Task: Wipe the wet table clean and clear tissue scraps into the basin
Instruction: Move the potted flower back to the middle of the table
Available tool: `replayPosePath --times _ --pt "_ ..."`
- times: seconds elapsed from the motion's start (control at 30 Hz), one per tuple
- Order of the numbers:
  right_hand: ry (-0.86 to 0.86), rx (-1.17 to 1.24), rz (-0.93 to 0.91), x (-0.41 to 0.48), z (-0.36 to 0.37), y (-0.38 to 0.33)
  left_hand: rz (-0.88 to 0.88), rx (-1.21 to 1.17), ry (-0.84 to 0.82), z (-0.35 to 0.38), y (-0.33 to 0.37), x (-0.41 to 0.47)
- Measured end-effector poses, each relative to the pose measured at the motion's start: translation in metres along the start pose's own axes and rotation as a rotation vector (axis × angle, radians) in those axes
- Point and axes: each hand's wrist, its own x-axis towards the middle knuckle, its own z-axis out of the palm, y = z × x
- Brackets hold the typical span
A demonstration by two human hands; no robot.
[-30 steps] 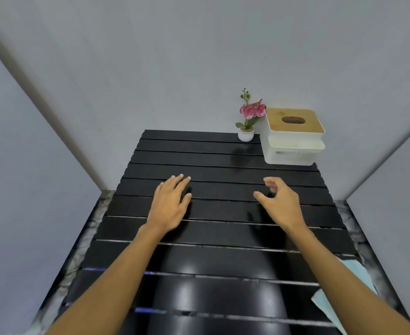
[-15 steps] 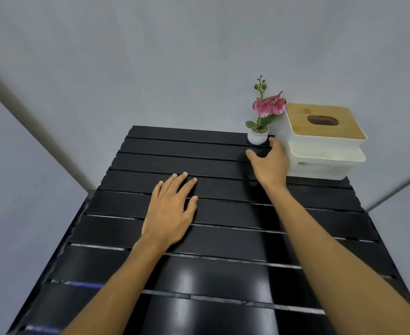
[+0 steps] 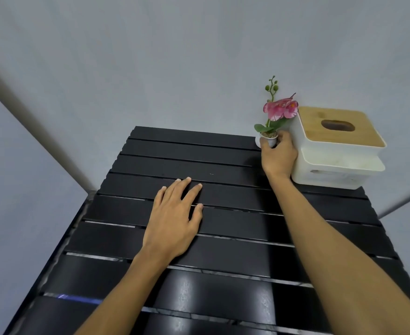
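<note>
The black slatted table [image 3: 223,165] fills the lower frame, its near slats glossy. The left hand [image 3: 175,218] lies flat and open on it at centre. At upper right, the right hand [image 3: 279,155] grips the small white flower pot [image 3: 269,139], just beside the tissue box [image 3: 337,151].

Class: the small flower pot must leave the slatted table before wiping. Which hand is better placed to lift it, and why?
Right. The right hand already wraps the flower pot; the left hand lies flat mid-table.
</note>
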Motion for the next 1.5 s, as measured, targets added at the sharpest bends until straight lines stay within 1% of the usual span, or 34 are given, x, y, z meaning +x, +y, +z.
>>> replayPosePath --times 0.2,0.3,0.47,0.57,0.7,0.8,1.0,1.1,1.3,1.5 --pt "-0.039 -0.045 -0.068 0.005 0.006 0.002 0.002 -0.011 0.012 -0.001 0.001 0.0" --pt "-0.059 0.003 -0.049 0.005 0.01 0.0 0.003 -0.005 0.009 -0.001 0.002 0.0" --pt "-0.075 -0.005 -0.028 0.007 0.008 -0.001 0.0 0.001 0.008 -0.001 0.001 -0.002" --pt "-0.114 -0.011 -0.008 0.001 0.003 -0.003 -0.003 -0.006 0.008 -0.002 0.002 -0.002" --pt "-0.211 -0.001 -0.028 -0.023 -0.006 -0.009 -0.004 -0.027 0.009 -0.003 0.003 -0.001" --pt "-0.248 -0.008 -0.066 -0.05 -0.016 -0.017 -0.011 -0.058 0.003 -0.005 0.003 -0.001" --pt "-0.284 0.015 -0.014 -0.104 -0.035 -0.029 -0.033 -0.177 -0.037 -0.017 0.002 -0.004" --pt "-0.294 0.031 -0.018 -0.123 -0.038 -0.032 -0.013 -0.131 -0.063 -0.024 0.0 -0.015" --pt "-0.331 0.084 -0.005 -0.153 -0.033 -0.041 -0.044 -0.093 -0.046 -0.035 -0.014 -0.065" --pt "-0.316 0.119 0.0 -0.174 -0.025 -0.05 -0.056 -0.026 -0.032 -0.036 -0.032 -0.091"
